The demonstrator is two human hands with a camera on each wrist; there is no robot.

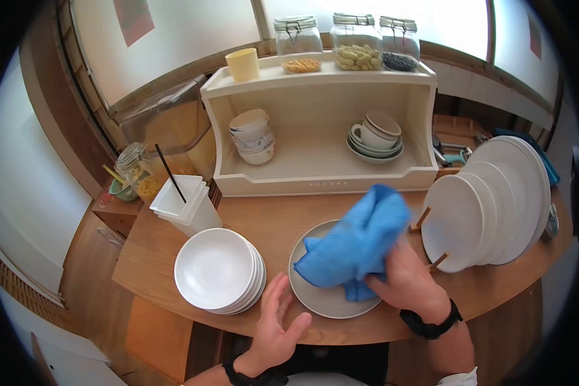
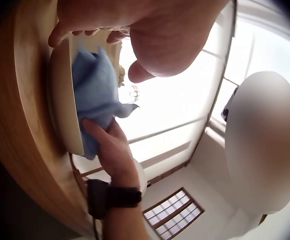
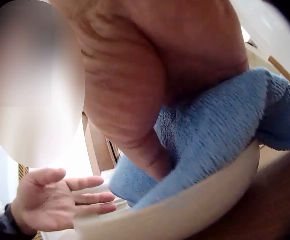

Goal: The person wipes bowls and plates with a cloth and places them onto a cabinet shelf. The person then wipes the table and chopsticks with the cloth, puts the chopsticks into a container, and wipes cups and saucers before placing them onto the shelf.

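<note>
My right hand point(image 1: 413, 278) grips a bunched blue cloth point(image 1: 357, 241) over a grey plate point(image 1: 331, 310) near the front of the wooden table. In the right wrist view the thumb presses into the folds of the cloth point(image 3: 220, 125), which hangs over the plate's rim point(image 3: 185, 215). My left hand point(image 1: 276, 328) is just left of the plate, fingers extended and holding nothing. From the right wrist camera, the palm of that left hand point(image 3: 52, 197) shows spread beside the rim. Most of the plate's upper face is hidden under the cloth.
A stack of white bowls point(image 1: 213, 269) stands left of the plate, with white containers point(image 1: 196, 215) behind it. On the right, white plates point(image 1: 457, 222) stand upright in a wooden rack point(image 1: 421, 219). A cream shelf point(image 1: 321, 183) holding bowls and cups lines the back, topped by glass jars point(image 1: 357, 42).
</note>
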